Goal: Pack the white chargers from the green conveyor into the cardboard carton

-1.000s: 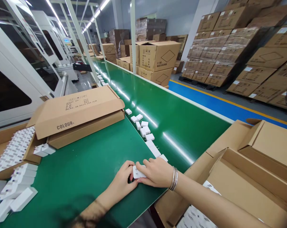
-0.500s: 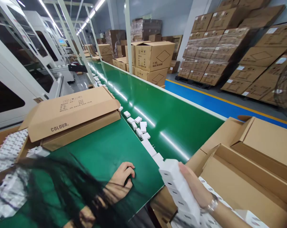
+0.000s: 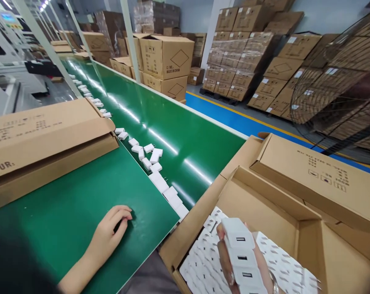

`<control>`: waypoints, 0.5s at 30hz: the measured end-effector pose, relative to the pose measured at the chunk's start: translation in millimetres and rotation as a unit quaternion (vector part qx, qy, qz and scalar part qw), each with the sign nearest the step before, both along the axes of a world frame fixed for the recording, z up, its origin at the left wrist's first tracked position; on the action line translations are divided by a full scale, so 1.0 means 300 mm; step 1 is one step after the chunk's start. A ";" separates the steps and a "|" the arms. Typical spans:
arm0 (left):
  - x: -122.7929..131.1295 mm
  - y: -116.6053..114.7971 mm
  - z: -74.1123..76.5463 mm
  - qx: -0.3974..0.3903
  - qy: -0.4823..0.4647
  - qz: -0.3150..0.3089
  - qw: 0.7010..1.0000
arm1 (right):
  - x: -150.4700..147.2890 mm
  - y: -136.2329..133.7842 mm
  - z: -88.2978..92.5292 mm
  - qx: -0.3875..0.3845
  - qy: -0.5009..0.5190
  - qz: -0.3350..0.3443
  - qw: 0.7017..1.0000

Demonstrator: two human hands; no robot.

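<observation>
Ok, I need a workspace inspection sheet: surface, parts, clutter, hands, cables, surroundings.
Surface: green tabletop beside a green conveyor.
Parts: a row of white slotted units held over an open carton containing packed white units; contact between them unclear.
Clutter: loose white blocks along the conveyor's near edge; a brown box at the tabletop's far left.
Hands: right hand grips the row; left hand loosely curled at the tabletop, holding nothing visible.
Cables: nothing seen.
Surroundings: stacked cartons, wire-caged fan, blue floor strip.
</observation>
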State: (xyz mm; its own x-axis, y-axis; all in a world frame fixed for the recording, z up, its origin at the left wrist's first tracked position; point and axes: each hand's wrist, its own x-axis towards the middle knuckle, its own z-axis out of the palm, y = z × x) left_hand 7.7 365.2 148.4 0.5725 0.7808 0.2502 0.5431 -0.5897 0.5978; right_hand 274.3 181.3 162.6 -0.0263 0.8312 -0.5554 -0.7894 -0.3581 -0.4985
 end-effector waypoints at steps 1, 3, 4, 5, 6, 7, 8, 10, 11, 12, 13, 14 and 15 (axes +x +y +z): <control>-0.002 0.001 0.008 0.008 -0.001 0.010 1.000 | 0.002 0.001 0.004 0.003 0.009 -0.008 1.000; -0.004 0.003 0.020 0.021 -0.009 0.032 0.999 | 0.005 0.000 0.014 -0.002 0.027 -0.041 0.999; -0.005 0.004 0.024 0.024 -0.011 0.040 0.999 | 0.006 -0.001 0.017 -0.002 0.037 -0.043 0.998; -0.005 0.005 0.027 0.025 -0.013 0.045 0.999 | 0.006 -0.002 0.020 -0.001 0.045 -0.041 0.998; -0.005 0.006 0.029 0.026 -0.015 0.047 0.998 | 0.006 -0.004 0.021 0.000 0.051 -0.040 0.998; -0.004 0.006 0.030 0.026 -0.016 0.049 0.998 | 0.006 -0.005 0.021 0.001 0.055 -0.044 0.998; -0.003 0.006 0.032 0.025 -0.016 0.050 0.998 | 0.006 -0.007 0.019 0.003 0.056 -0.049 0.997; 0.000 0.006 0.034 0.021 -0.015 0.051 0.998 | 0.005 -0.010 0.014 0.010 0.050 -0.059 0.997; 0.001 0.006 0.035 0.018 -0.014 0.053 0.998 | 0.004 -0.011 0.011 0.017 0.042 -0.063 0.997; 0.002 0.006 0.035 0.015 -0.012 0.054 0.998 | 0.004 -0.012 0.007 0.025 0.032 -0.064 0.997; 0.002 0.006 0.036 0.012 -0.011 0.056 0.998 | 0.005 -0.014 0.002 0.033 0.023 -0.061 0.997; 0.002 0.007 0.036 0.010 -0.009 0.057 0.998 | 0.006 -0.016 -0.004 0.042 0.015 -0.056 0.997; 0.002 0.007 0.035 0.010 -0.010 0.058 0.998 | 0.007 -0.018 -0.010 0.048 0.010 -0.050 0.998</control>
State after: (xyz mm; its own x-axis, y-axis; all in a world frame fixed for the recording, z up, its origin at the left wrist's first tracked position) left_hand 8.3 367.5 159.0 0.4737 0.8359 0.2772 0.5966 -0.5361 0.5973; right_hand 276.5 176.0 159.6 0.0483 0.8796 -0.4732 -0.8290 -0.2290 -0.5102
